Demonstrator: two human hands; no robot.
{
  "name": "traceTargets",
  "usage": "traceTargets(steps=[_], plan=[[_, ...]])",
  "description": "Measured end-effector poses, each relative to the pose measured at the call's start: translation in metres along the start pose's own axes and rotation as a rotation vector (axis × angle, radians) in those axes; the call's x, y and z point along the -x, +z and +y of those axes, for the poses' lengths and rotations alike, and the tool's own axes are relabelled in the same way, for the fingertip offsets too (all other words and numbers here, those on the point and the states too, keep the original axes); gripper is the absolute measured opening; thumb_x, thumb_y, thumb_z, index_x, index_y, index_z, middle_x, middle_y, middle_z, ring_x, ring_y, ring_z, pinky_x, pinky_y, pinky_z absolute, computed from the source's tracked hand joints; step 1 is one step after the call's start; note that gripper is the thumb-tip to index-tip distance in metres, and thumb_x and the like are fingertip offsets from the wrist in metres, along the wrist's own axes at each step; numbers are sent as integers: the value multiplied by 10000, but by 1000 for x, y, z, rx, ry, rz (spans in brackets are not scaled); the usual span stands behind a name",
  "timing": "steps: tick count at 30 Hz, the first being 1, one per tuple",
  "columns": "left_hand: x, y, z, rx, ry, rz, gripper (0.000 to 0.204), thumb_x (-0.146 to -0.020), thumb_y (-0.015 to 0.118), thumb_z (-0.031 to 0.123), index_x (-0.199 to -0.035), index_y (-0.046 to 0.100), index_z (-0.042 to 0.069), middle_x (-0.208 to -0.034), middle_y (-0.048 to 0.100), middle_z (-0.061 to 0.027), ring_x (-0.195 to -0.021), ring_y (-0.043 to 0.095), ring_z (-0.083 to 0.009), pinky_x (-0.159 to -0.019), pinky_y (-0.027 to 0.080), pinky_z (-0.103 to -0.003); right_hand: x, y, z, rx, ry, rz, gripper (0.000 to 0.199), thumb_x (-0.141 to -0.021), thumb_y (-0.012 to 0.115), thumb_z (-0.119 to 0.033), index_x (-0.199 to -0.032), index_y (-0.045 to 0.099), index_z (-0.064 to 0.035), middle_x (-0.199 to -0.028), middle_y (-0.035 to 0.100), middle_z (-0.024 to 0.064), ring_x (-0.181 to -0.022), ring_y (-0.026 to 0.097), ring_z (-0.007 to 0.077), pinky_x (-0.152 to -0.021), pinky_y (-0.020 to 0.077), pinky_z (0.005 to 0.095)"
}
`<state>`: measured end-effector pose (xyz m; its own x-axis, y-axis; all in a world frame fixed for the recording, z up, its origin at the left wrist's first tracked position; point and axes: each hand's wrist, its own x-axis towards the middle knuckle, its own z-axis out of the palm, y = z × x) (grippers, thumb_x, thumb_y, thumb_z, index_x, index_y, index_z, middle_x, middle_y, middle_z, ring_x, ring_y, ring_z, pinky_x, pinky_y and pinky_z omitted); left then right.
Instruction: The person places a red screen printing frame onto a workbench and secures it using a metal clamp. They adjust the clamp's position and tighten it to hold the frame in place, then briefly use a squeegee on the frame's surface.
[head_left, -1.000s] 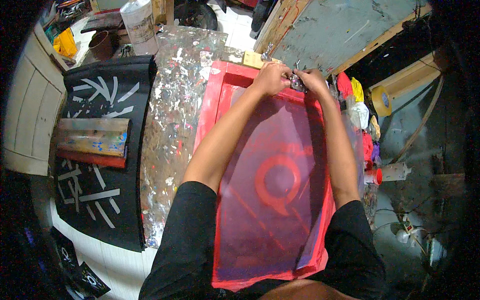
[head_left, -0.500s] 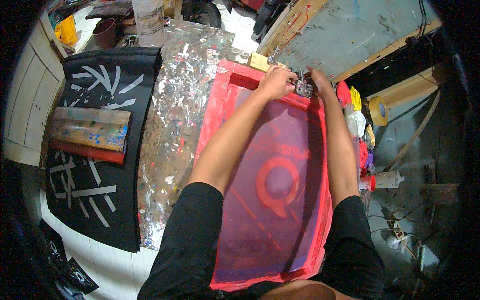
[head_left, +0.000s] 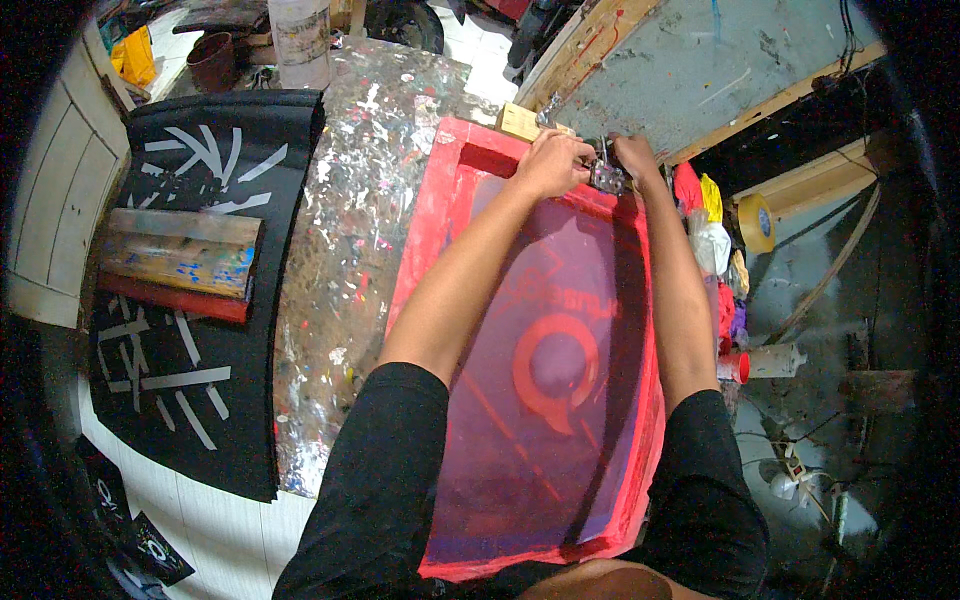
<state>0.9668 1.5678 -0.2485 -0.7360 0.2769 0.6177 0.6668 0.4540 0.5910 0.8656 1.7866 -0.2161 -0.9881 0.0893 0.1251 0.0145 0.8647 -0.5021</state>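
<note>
A silk-screen printing frame [head_left: 424,250] with red-stained edges lies lengthwise before me. Its purple mesh [head_left: 500,440] bears a red ring-shaped design. At the far edge sits a metal hinge clamp [head_left: 608,178]. My left hand [head_left: 550,165] rests over the frame's far bar, fingers curled against the clamp's left side. Closed at the clamp's right side is my right hand [head_left: 636,158]; its fingertips and the part they grip are partly hidden. A small wooden block [head_left: 517,122] stands just beyond my left hand.
Left of the frame is a paint-spattered table [head_left: 335,240]. Black sheets with grey strips [head_left: 265,330] carry a wooden-handled squeegee [head_left: 180,255]. A tape roll [head_left: 757,222] and coloured bundles [head_left: 688,188] are at the right, below a grey board [head_left: 700,70].
My right hand has turned and closed at the clamp; before, its fingers were blurred and more extended. My left hand stays almost where it was.
</note>
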Motion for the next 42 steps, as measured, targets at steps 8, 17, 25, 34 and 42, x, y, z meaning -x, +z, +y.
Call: traceTargets(steps=[8, 17, 25, 34, 42], plan=[[0, 1, -4, 35, -17, -71, 261, -759, 697, 278, -974, 707, 130, -1073, 687, -97, -1106, 598, -286, -987, 404, -419, 50, -23, -34, -204, -79, -141, 366, -799, 739, -359, -650, 649, -38, -612, 590, 11, -516, 478, 105, -500, 355, 300], [0, -2, -4, 41, 7, -102, 278, -757, 695, 296, -976, 724, 128, -1104, 691, -85, -1198, 558, -265, -1054, 351, -439, 70, -14, -35, -169, 37, 75, 449, -740, 766, -459, -642, 683, -29, -622, 643, 80, -569, 577, 156, -576, 449, 347], [-5, -5, -14, 81, 115, -96, 291, -800, 653, 294, -970, 732, 71, -1139, 679, -140, -1070, 636, -303, -963, 464, -401, 61, 3, -34, -298, 64, 168, 471, -736, 771, -465, -632, 661, -19, -614, 630, 77, -551, 550, 174, -577, 444, 352], [-12, 4, -31, 344, 60, -119, 266, -815, 546, 139, -976, 738, 50, -1139, 671, -187, -1087, 636, -296, -983, 460, -371, 68, -2, -40, -200, 19, 232, 506, -757, 754, -468, -612, 633, 1, -592, 597, 75, -548, 520, 172, -573, 430, 363], [-5, -8, -15, 276, -6, -179, 311, -715, 701, 225, -966, 727, 43, -1128, 672, -182, -1042, 641, -310, -957, 475, -382, 63, -1, -37, -293, 140, 174, 570, -807, 682, -505, -696, 676, 54, -674, 649, 155, -624, 592, 233, -661, 463, 393]])
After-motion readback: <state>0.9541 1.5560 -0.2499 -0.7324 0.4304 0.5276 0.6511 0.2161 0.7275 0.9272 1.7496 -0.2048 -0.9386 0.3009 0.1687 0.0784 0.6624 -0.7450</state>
